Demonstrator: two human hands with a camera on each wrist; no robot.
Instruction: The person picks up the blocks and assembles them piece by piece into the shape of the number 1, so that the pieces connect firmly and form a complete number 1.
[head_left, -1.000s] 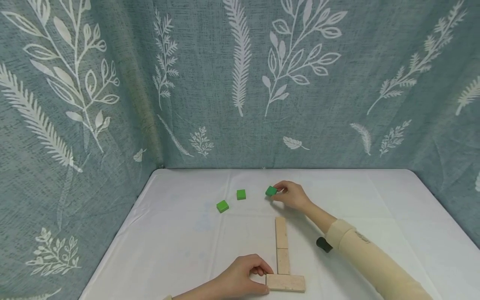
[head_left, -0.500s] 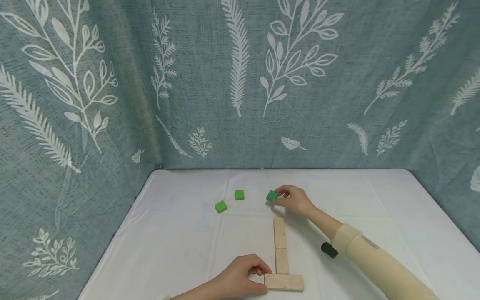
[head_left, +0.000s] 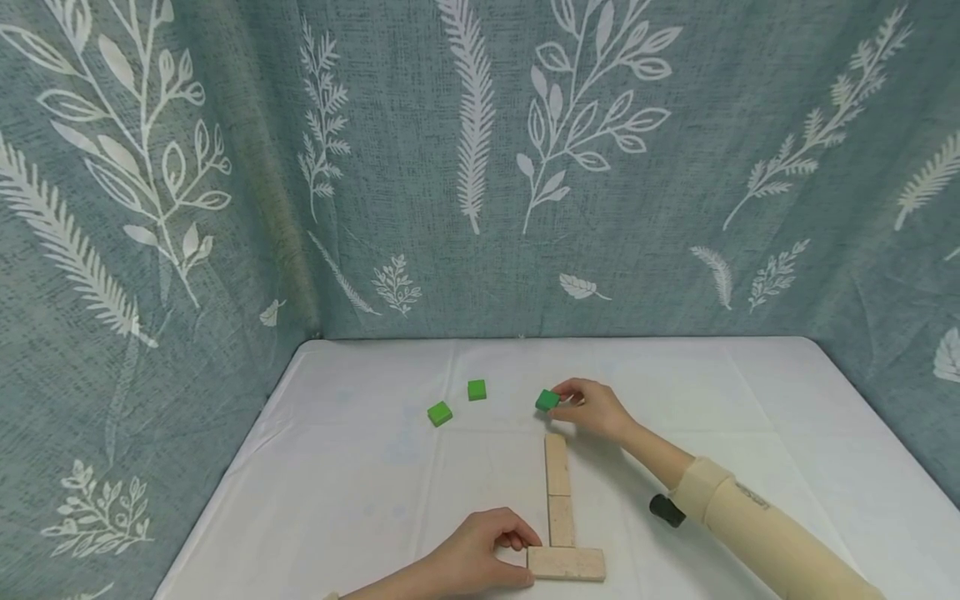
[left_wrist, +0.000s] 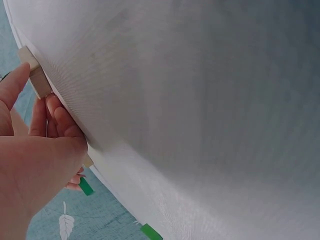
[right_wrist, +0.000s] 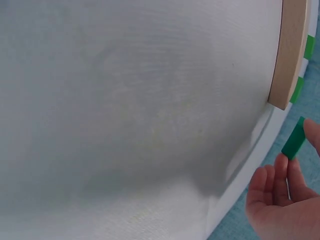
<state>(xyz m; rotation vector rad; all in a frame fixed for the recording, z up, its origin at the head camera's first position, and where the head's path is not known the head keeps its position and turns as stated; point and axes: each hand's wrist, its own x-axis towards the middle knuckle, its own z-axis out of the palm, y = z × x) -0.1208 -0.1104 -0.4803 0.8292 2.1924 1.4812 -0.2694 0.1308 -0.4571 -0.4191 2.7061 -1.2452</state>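
My right hand (head_left: 596, 408) pinches a dark green block (head_left: 547, 401) between thumb and fingers, above the far end of a row of wooden blocks. In the right wrist view the green block (right_wrist: 294, 138) is held clear of the cloth. My left hand (head_left: 483, 550) grips the left end of a wooden block (head_left: 566, 564) lying crosswise at the near end. From that block, two wooden blocks (head_left: 557, 464) run away end to end, making an upside-down T. The left wrist view shows thumb and fingers on the block's end (left_wrist: 40, 81).
Two lighter green blocks (head_left: 440, 413) lie apart at the back left of the white-covered table (head_left: 337, 467). A small black object (head_left: 667, 510) lies below my right forearm. A teal leaf-patterned curtain (head_left: 420, 167) hangs behind the table.
My right hand has moved slightly nearer with the dark green block, toward the far end of the wooden row. My left hand stays on the crosswise block. The view shifts slightly.
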